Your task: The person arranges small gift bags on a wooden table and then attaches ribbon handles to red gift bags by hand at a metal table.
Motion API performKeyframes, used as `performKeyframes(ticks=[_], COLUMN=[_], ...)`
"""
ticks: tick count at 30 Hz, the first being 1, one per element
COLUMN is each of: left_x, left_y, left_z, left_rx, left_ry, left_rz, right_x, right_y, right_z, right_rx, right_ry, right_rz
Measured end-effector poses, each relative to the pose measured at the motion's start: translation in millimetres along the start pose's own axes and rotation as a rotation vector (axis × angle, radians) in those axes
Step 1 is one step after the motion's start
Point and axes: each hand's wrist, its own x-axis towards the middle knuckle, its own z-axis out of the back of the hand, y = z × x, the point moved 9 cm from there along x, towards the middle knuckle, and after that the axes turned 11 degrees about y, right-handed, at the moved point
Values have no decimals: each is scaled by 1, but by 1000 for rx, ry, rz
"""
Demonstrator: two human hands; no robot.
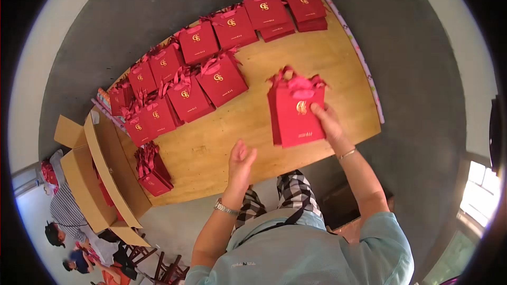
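Note:
My right hand (330,121) grips a stack of red paper gift bags (296,119) by its right side, thumb on the front near a gold emblem. Pink-red ribbons hang loose at the top of this stack, which is over the right part of the wooden table. Nothing is in my left hand (242,162), which hovers at the table's near edge with fingers loosely curled and the thumb apart. A gap separates it from the bags. More red gift bags (224,80) lie in overlapping stacks along the far and left sides.
The wooden table (227,140) has a patterned strip (359,53) along its right edge. An upright bunch of red bags (153,171) stands at the near left corner. Beside it is an open cardboard box (113,174) with red items inside. People (68,211) and stools appear lower left.

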Motion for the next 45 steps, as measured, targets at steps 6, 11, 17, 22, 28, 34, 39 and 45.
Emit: performKeyframes(ticks=[6, 11, 17, 22, 28, 34, 39, 45], left_x=[89, 131, 143, 145, 143, 145, 146, 144], left_y=[115, 107, 133, 131, 135, 134, 136, 129], left_z=[128, 130, 126, 124, 126, 124, 125, 121], left_rx=[632, 926, 851, 860, 867, 876, 879, 900], left_ry=[-183, -253, -295, -284, -290, -290, -300, -318], left_rz=[180, 619, 854, 886, 887, 864, 852, 845], right_x=[152, 260, 292, 305, 301, 284, 249, 128], right_y=[36, -13, -53, -46, -40, -32, -30, -122], right_z=[9, -16, -8, -11, -16, -25, 5, 10], right_rx=[43, -74, -370, -374, -618, -437, -441, -476], right_ry=[111, 176, 151, 108, 32, 113, -67, -222], right_rz=[172, 79, -42, 22, 79, 127, 253, 235])
